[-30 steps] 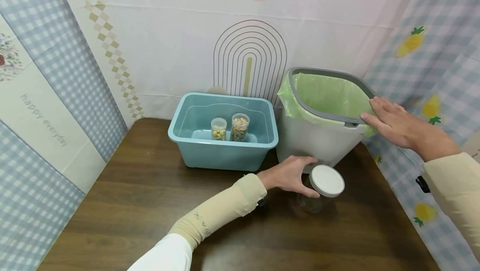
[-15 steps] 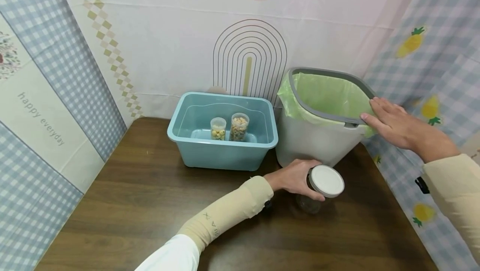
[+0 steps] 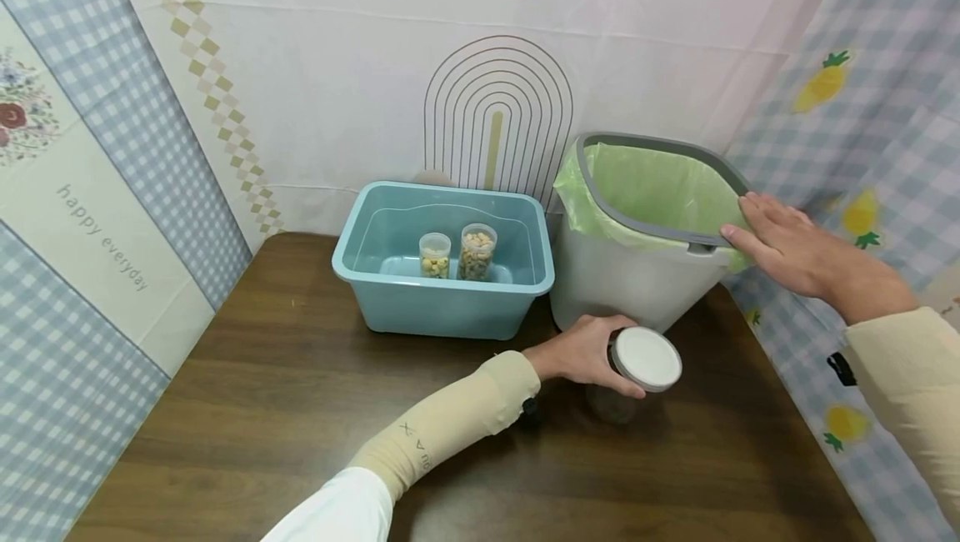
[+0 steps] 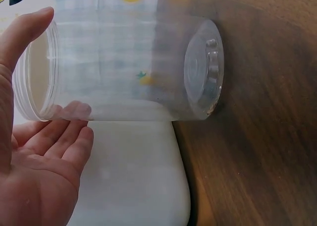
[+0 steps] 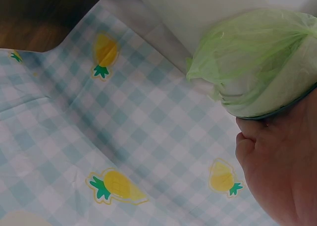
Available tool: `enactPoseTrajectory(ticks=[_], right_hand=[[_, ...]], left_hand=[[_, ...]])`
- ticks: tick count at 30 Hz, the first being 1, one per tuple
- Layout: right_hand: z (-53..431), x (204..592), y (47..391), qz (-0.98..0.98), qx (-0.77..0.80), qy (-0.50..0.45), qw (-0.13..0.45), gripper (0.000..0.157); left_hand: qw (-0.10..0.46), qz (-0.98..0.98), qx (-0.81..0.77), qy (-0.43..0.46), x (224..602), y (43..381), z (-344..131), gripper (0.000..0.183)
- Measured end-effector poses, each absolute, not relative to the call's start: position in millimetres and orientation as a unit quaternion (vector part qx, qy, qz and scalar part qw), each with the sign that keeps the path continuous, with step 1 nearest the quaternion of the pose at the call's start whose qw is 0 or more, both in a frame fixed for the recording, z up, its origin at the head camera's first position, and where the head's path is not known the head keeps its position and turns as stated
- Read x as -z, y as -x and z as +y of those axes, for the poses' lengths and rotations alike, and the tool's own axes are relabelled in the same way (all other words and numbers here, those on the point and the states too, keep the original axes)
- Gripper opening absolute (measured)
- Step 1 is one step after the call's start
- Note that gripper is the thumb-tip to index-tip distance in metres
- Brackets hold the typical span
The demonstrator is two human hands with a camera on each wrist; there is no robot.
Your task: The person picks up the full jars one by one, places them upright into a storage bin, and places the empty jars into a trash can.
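With my left hand (image 3: 588, 356) I grip a clear plastic jar (image 4: 124, 67) just below its white screw lid (image 3: 647, 357). The thumb lies on one side and the fingers on the other. Nothing shows inside the jar; whether its base touches the table cannot be told. My right hand (image 3: 798, 254) rests on the right corner of a bin's grey rim (image 3: 660, 235), fingers nearly straight. That white bin (image 3: 615, 283) is lined with a green bag (image 3: 667, 183) and stands right behind the jar.
Left of the bin is a blue plastic tub (image 3: 442, 308). Inside stand a small cup of yellowish pieces (image 3: 434, 263) and a taller clear container of nuts or beans (image 3: 476, 257). A brown wooden table (image 3: 300, 409) is bordered by patterned cloth walls (image 3: 337, 92).
My left hand has closed in on the jar and taken hold of it. Since then, the lid has shifted slightly left. My right hand has stayed on the bin's rim.
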State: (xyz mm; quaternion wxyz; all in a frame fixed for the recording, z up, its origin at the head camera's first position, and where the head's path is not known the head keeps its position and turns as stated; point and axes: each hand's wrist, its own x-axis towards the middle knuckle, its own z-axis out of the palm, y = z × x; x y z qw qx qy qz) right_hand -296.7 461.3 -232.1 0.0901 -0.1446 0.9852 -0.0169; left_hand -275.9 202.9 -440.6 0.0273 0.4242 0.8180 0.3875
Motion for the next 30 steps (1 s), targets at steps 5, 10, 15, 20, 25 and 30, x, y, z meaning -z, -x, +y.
enactPoseTrajectory(ticks=[5, 10, 15, 20, 25, 30], right_hand=[[461, 231, 297, 0.985, 0.019, 0.147, 0.09, 0.078], [460, 230, 296, 0.985, 0.017, 0.147, 0.09, 0.078], [459, 230, 296, 0.985, 0.016, 0.148, 0.09, 0.078], [459, 231, 297, 0.984, 0.016, 0.151, 0.089, 0.078], [460, 231, 298, 0.984, 0.018, 0.154, 0.09, 0.078], [460, 231, 298, 0.984, 0.018, 0.152, 0.093, 0.078]], left_hand=[[0.024, 0.817, -0.392, -0.422, 437, 275, 197, 0.083], [0.028, 0.819, -0.398, -0.412, 432, 271, 190, 0.083], [0.03, 0.824, -0.399, -0.401, 428, 266, 179, 0.084], [0.034, 0.824, -0.402, -0.398, 422, 263, 167, 0.085], [0.032, 0.826, -0.404, -0.391, 414, 260, 152, 0.085], [0.026, 0.828, -0.403, -0.389, 405, 255, 135, 0.083]])
